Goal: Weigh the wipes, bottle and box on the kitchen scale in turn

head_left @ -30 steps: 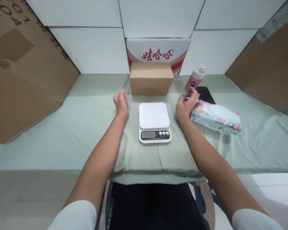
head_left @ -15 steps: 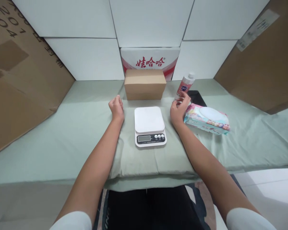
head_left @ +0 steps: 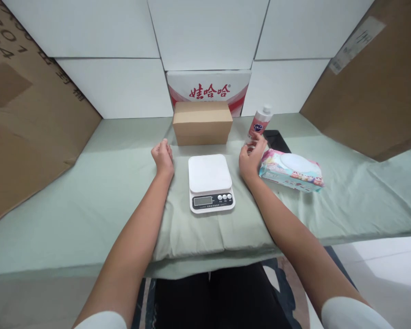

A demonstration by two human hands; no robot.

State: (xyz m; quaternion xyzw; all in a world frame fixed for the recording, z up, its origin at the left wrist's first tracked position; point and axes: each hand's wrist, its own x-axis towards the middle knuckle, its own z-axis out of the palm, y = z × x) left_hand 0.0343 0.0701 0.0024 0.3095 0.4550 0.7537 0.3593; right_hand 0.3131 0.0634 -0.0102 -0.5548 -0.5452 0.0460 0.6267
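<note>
My left hand (head_left: 162, 156) rests on the cloth left of a white kitchen scale, its fingers curled into a fist; nothing shows in it. My right hand (head_left: 252, 158) lies to the right of the scale, fingers loosely bent with gaps between them. Just behind those fingers stands a bottle (head_left: 259, 122) with a pink label and white cap, its lower part partly covered by them; whether they touch it I cannot tell. Between my hands sits the kitchen scale (head_left: 210, 173), its display blank. A pack of wet wipes (head_left: 292, 171) lies beside my right wrist.
A brown cardboard box (head_left: 202, 123) stands behind the scale, before a white and red carton (head_left: 208, 84). A black flat object (head_left: 277, 140) lies behind the wipes. Large cardboard sheets (head_left: 30, 128) flank the table on both sides. Pale green cloth (head_left: 116, 183) covers the table.
The whole view has shifted slightly, so things appear a little further left. Neither hand has visibly moved relative to the scale or bottle.
</note>
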